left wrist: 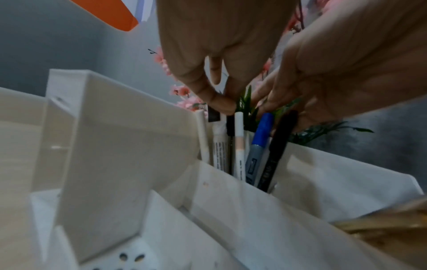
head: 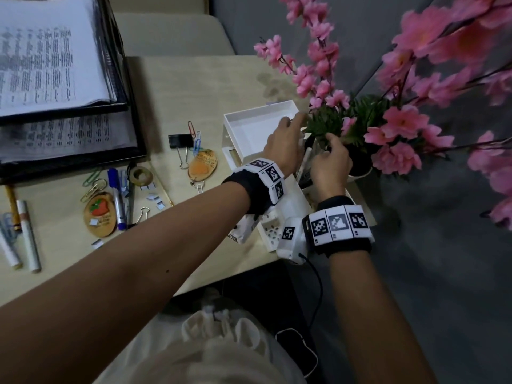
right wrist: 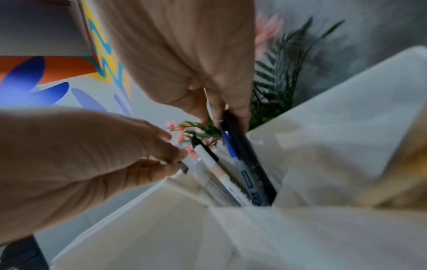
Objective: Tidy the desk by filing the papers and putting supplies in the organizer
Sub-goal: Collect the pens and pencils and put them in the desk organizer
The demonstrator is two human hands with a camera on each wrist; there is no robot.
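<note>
Left hand pinches, apparently, a white marker. Right hand grips black pen. Both stand in the organizer.

right grip pinches the black pen standing beside a blue marker in the white organizer.
</note>
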